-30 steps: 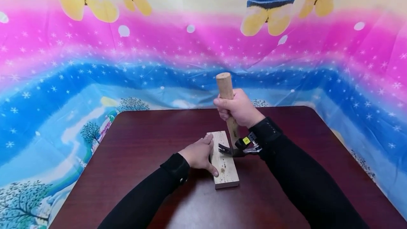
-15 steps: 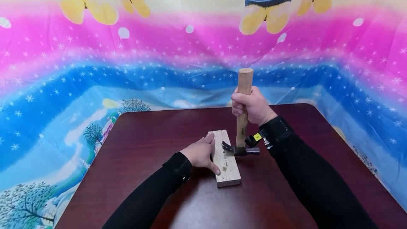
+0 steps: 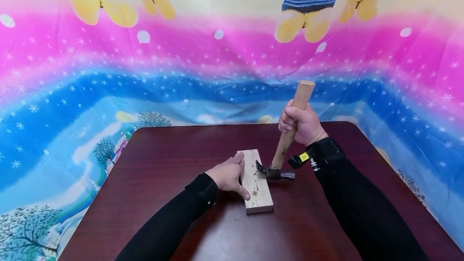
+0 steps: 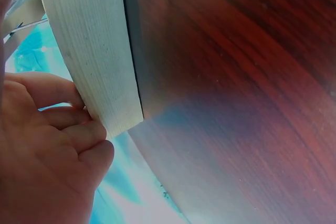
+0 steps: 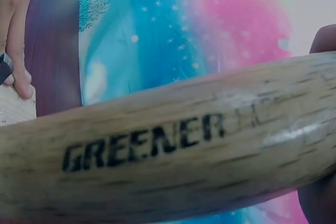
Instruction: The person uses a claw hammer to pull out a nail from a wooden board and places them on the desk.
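Note:
A pale wooden block [image 3: 259, 196] lies on the dark red table. My left hand [image 3: 227, 174] holds its left side, thumb on the top near the front and fingertips towards the far end; in the left wrist view, curled fingers [image 4: 86, 135] meet the block's side. My right hand [image 3: 306, 122] grips the wooden handle of a claw hammer [image 3: 284, 148], which leans right with its butt up. The hammer's claw is over the block's top, at a thin nail [image 3: 255, 172], and its striking face points right. Printed lettering on the handle [image 5: 142, 145] fills the right wrist view.
The table [image 3: 181, 148] has rounded far corners. Behind and beside it hangs a colourful printed cloth [image 3: 217, 63]. Small dark holes or marks dot the block's top. A black strap with a small device [image 3: 302, 158] sits on the right wrist.
My right hand has swung the hammer's handle rightwards, from leaning left through upright to leaning right. The claw has stayed over the block, shifting slightly right. My left hand and the block stay nearly still.

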